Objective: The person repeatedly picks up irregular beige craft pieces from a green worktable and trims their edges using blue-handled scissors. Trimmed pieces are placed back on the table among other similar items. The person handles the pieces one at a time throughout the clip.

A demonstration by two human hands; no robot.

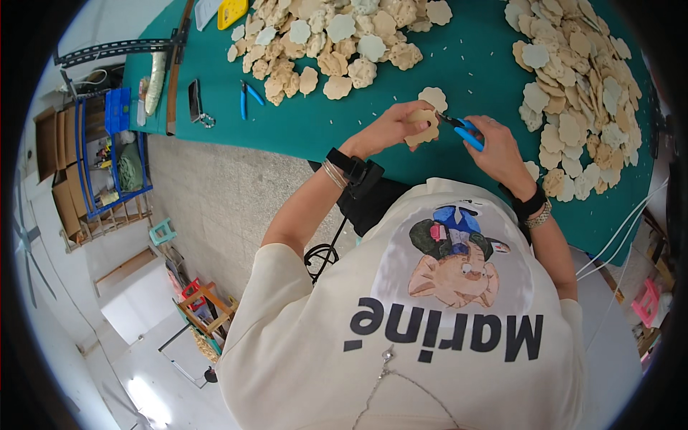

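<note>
1. Left hand [396, 129], upper centre of the frame: thumb and fingers pinch a flat, beige, scalloped piece [421, 136].
2. Right hand [499, 149], just right of it: fingers wrapped around blue-handled pliers [471, 139], whose dark tips point left to the piece's right edge; whether they touch it is too small to tell.
3. Second piece [432, 97], similar in shape, just above the left hand.
4. Green desk [287, 132], across the top of the frame, with tiny white bits [471, 91] scattered over it.
5. Left pile [333, 61], top centre: many scalloped pieces, beige and pale green.
6. Right pile [573, 107], upper right: more of the same, heaped.
7. Spare pliers [244, 104], also blue-handled, upper left, lying near a dark phone [194, 100].
</note>
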